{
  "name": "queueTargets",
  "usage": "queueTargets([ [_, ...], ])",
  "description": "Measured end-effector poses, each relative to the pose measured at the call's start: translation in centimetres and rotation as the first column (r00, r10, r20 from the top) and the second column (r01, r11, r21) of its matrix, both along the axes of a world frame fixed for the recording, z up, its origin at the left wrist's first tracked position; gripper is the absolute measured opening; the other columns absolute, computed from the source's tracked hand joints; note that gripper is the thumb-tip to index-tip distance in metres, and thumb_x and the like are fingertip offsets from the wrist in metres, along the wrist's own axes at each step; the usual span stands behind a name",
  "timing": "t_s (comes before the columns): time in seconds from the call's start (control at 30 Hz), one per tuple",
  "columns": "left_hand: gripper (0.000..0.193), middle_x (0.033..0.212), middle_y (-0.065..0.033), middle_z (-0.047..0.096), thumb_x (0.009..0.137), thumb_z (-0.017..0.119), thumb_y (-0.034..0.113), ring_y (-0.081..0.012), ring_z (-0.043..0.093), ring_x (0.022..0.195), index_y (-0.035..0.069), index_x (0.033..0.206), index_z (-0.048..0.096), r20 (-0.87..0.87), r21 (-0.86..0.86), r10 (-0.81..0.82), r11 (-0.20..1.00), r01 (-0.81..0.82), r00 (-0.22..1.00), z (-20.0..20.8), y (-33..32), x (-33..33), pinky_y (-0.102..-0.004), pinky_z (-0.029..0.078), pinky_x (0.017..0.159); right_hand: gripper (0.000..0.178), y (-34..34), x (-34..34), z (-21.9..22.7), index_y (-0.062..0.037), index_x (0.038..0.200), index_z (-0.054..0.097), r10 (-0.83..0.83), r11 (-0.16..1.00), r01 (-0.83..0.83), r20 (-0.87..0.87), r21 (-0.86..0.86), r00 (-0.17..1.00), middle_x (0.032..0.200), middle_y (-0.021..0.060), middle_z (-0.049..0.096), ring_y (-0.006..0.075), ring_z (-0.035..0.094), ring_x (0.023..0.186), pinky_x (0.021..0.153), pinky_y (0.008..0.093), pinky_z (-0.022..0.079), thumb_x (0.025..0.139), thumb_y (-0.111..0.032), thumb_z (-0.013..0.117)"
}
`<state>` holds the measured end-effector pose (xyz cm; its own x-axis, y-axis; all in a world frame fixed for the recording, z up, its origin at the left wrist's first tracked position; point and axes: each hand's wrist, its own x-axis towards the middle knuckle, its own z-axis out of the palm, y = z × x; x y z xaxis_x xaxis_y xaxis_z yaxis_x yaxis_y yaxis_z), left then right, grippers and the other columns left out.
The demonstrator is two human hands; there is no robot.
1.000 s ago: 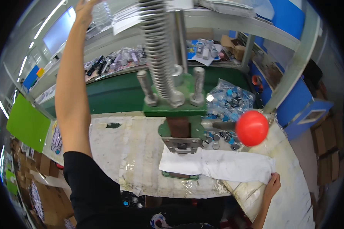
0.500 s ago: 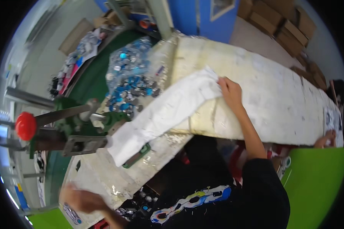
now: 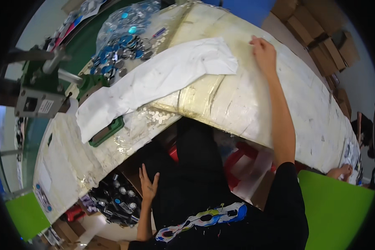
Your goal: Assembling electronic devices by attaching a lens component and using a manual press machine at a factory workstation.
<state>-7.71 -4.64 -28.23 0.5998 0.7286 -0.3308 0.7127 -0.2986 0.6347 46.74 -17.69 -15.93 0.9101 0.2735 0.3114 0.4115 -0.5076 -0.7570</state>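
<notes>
A long, folded piece of white cloth point(image 3: 154, 81) lies slantwise over the table, from the green hand press point(image 3: 39, 79) at the left to the raised middle. My right hand point(image 3: 263, 54) hovers beyond the cloth's right end, apart from it, with loosely bent fingers and nothing visible in them. Low over my lap is my left hand point(image 3: 148, 185), its fingers spread and nothing held. A green metal frame point(image 3: 108, 132) sticks out from under the cloth's near left edge. Small pale discs point(image 3: 156, 116) are scattered beside it.
Blue and silver round discs point(image 3: 125, 52) lie behind the cloth, by a clear plastic bag point(image 3: 121, 21). A bin of dark parts point(image 3: 116, 202) stands below the table. Another person's hand point(image 3: 341, 171) is at the far right. Cardboard boxes point(image 3: 312, 29) are stacked beyond the table.
My right hand has let go of the cloth's right end and moved away from it. My left hand has come from the table's left end to my lap. The view has shifted.
</notes>
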Motion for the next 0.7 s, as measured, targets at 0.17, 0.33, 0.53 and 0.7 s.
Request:
queueTargets([
  [0.17,0.086,0.125,-0.0303,0.041,0.077,0.065,0.04,-0.0371,0.043,0.117,0.0,0.137,0.019,-0.055,-0.161,0.158,0.973,-0.164,0.986,-2.1,2.3,-0.1,-0.0375,0.036,0.096,0.037,-1.8,7.4,-1.8,-0.0087,0.081,0.068,-0.223,0.971,0.231,0.116,-0.061,0.968,0.07,0.0105,0.063,0.0249,0.06,0.07,0.067,0.0326,0.044,0.082,-0.041,0.049],
  [0.33,0.085,0.108,-0.024,0.056,0.07,0.068,0.051,-0.0273,0.058,0.098,-0.006,0.125,0.037,-0.196,-0.379,0.118,0.907,-0.186,0.974,-1.8,5.2,4.0,-0.0324,0.045,0.083,0.039,-0.8,9.8,-1.7,-0.0103,0.08,0.068,-0.261,0.955,0.275,0.123,-0.111,0.957,0.069,0.0077,0.063,0.0225,0.06,0.071,0.068,0.0321,0.044,0.081,-0.044,0.049],
  [0.53,0.074,0.12,-0.0144,0.051,0.076,0.062,0.047,-0.0211,0.05,0.107,-0.001,0.127,0.039,-0.493,-0.452,-0.249,0.892,-0.001,0.833,-5.6,8.0,4.7,-0.0295,0.041,0.088,0.037,-0.4,10.5,-1.4,-0.0117,0.081,0.068,-0.318,0.948,0.318,0.011,-0.031,0.948,0.066,0.0035,0.06,0.0176,0.056,0.069,0.069,0.0302,0.042,0.082,-0.043,0.049],
  [0.7,0.073,0.134,-0.0143,0.039,0.077,0.054,0.057,-0.0264,0.034,0.125,0.007,0.129,0.041,-0.268,-0.122,-0.207,0.976,0.18,0.941,-8.6,8.9,6.0,-0.0315,0.027,0.102,0.038,-0.6,10.5,-1.3,-0.0122,0.082,0.068,-0.29,0.954,0.292,0.028,-0.062,0.956,0.063,0.0011,0.055,0.0155,0.053,0.067,0.069,0.0294,0.041,0.082,-0.045,0.049],
])
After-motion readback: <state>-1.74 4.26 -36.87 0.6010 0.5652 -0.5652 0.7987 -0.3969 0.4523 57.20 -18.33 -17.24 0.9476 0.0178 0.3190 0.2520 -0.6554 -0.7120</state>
